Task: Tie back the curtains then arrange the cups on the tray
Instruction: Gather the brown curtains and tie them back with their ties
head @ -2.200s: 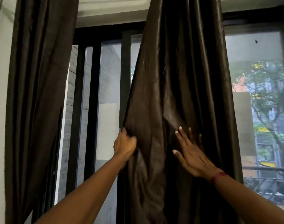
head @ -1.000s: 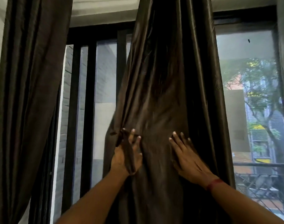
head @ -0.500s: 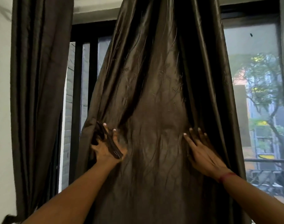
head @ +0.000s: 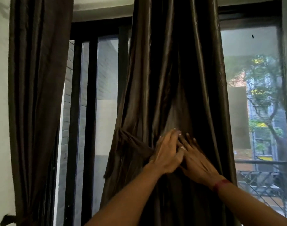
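head | curtain [head: 172, 79] hangs centre, 12 to 6 o'clock | band [head: 133, 144] comes from 9 o'clock under left hand [head: 167, 154], grip hidden, cannot tell | right hand [head: 196, 162] flat, fingers spread | advice: hold folds bunched, pass band tight across.

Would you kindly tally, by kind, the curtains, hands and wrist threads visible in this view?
Curtains: 2, left curtain and middle curtain
Hands: 2, left hand and right hand
Wrist threads: 1, red wrist thread
Total: 5
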